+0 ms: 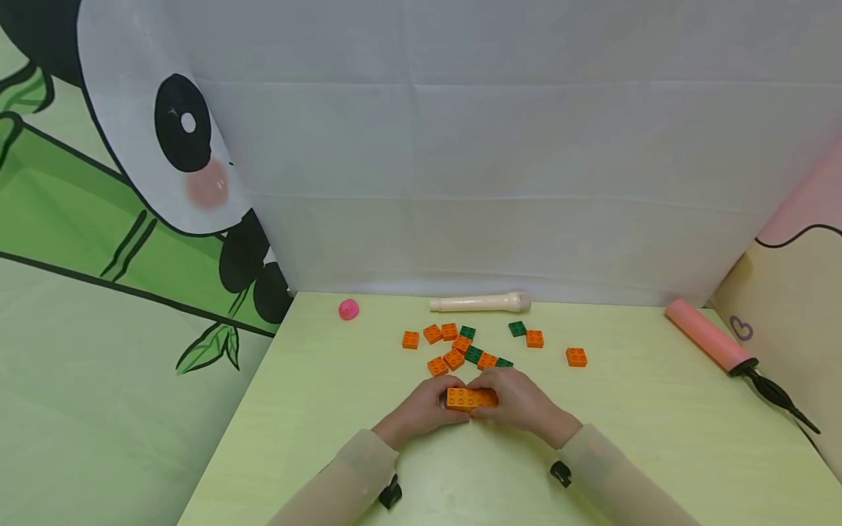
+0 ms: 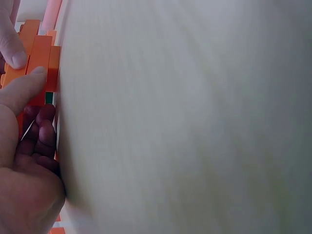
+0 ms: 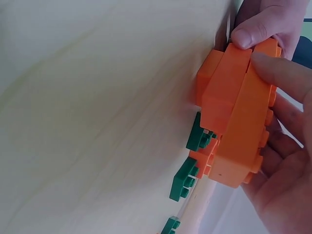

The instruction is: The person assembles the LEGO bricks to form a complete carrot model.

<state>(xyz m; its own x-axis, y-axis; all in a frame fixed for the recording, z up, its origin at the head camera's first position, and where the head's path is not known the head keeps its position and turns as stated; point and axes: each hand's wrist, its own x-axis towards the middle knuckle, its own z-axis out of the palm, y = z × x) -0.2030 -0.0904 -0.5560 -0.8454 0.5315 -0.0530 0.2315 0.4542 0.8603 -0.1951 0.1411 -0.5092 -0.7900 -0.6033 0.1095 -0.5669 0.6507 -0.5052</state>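
Note:
Close over the near middle of the table, both hands hold a stack of orange toy bricks (image 1: 468,398) joined in layers. Its studded top faces up in the head view. My left hand (image 1: 429,406) grips the left end; its thumb (image 2: 30,87) lies along the side of the stack. From the other end, my right hand (image 1: 520,400) holds the stack, thumb pressed to the side of the longest brick (image 3: 239,131). Both thumbs sit near the same seam in the right wrist view. Some of the fingers behind the stack are hidden.
Loose orange bricks (image 1: 454,358) and green bricks (image 1: 473,355) lie just beyond the hands. One orange brick (image 1: 576,356) sits apart to the right. Farther back are a pale microphone-shaped stick (image 1: 476,302) and a pink ball (image 1: 349,309). A pink pump (image 1: 707,334) lies along the right edge.

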